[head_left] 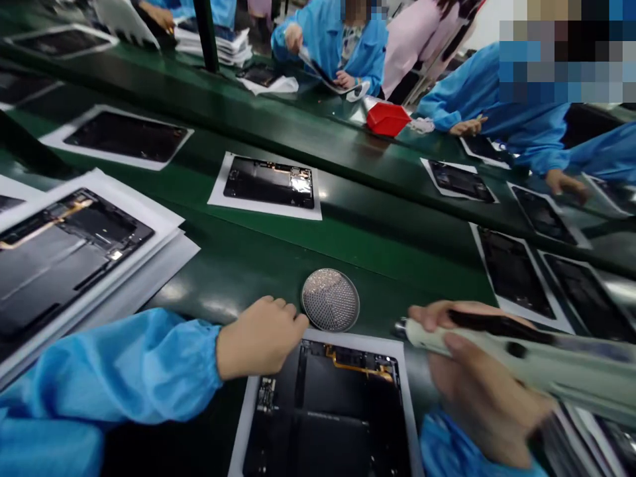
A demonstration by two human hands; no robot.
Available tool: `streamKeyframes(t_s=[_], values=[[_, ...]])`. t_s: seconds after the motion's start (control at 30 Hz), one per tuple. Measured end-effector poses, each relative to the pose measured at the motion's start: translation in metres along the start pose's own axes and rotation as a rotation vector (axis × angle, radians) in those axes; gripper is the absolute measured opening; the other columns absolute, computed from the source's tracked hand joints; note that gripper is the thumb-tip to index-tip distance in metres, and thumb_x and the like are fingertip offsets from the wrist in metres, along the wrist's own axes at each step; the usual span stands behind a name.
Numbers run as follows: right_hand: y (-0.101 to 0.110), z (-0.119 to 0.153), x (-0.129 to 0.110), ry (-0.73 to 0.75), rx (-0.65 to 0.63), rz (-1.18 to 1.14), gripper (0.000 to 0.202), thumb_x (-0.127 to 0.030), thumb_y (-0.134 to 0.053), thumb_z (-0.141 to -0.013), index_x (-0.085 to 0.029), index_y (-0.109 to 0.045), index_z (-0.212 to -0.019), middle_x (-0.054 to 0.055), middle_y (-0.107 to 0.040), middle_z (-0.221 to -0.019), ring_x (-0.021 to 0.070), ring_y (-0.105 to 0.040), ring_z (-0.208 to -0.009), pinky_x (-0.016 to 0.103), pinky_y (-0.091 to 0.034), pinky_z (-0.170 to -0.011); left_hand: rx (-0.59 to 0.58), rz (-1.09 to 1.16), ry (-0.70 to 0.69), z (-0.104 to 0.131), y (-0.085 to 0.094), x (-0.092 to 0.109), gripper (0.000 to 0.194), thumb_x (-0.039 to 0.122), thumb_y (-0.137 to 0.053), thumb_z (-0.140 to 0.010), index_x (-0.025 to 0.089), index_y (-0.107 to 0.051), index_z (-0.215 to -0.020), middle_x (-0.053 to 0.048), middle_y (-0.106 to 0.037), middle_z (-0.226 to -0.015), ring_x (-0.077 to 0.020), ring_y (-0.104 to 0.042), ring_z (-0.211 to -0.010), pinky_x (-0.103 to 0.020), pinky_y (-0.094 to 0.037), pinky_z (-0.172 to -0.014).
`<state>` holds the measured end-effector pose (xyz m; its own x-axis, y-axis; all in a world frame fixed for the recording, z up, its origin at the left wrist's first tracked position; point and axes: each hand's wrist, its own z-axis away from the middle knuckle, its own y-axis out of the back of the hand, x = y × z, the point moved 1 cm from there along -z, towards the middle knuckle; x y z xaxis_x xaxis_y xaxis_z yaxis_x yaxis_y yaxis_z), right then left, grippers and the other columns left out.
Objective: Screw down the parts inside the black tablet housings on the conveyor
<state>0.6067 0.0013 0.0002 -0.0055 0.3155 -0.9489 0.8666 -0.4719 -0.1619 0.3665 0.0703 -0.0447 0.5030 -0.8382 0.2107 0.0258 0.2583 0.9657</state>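
My left hand (263,338), in a blue sleeve, is curled closed beside the screw tray. What its fingers hold, if anything, is hidden. That round metal tray (332,311) has a dimpled floor, with small screws heaped along its far side. My right hand (477,358) is wrapped around a pale electric screwdriver (501,351), whose tip points left, above the table. Below and between both hands, an opened tablet (332,411) with black innards and an orange flex cable lies on a white sheet.
A stack of opened tablets on white sheets (149,278) rises at the left. More sheeted tablets lie along the green conveyor (368,245), one tablet (268,184) straight ahead. Across it, co-workers in blue sleeves handle tablets near a red bin (387,119). A dark post (205,36) stands at the back.
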Motion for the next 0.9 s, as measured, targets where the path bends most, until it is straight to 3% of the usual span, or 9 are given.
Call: streamKeyframes(t_s=[0.1, 0.23, 0.9], values=[[-0.025, 0.001, 0.025, -0.051, -0.086, -0.023, 0.024, -0.015, -0.075, -0.071, -0.021, -0.070, -0.093, 0.001, -0.064, -0.073, 0.0174, -0.061, -0.070, 0.044, -0.054, -0.078, 0.313, -0.101, -0.112, -0.002, -0.022, 0.020, 0.009, 0.009, -0.057, -0.076, 0.014, -0.057, -0.083, -0.008, -0.059, -0.082, -0.0239, -0.057, -0.073, -0.036, -0.046, -0.062], [-0.033, 0.005, 0.043, -0.099, -0.145, -0.001, 0.024, -0.013, -0.070, -0.077, -0.023, -0.069, -0.098, 0.000, -0.064, -0.074, 0.0174, -0.061, -0.073, 0.042, -0.054, -0.078, 0.500, -0.087, -0.201, -0.005, -0.040, 0.029, 0.014, 0.007, -0.050, -0.088, 0.013, -0.057, -0.078, -0.006, -0.055, -0.076, -0.0207, -0.054, -0.069, -0.034, -0.042, -0.058], [-0.031, 0.008, 0.051, -0.120, -0.156, 0.018, 0.021, -0.013, -0.070, -0.078, -0.022, -0.070, -0.096, 0.000, -0.065, -0.072, 0.0156, -0.062, -0.071, 0.037, -0.055, -0.075, 0.470, 0.008, -0.192, -0.008, -0.045, 0.029, 0.011, 0.010, -0.054, -0.091, 0.012, -0.058, -0.081, -0.007, -0.055, -0.079, -0.0221, -0.052, -0.073, -0.033, -0.042, -0.059]])
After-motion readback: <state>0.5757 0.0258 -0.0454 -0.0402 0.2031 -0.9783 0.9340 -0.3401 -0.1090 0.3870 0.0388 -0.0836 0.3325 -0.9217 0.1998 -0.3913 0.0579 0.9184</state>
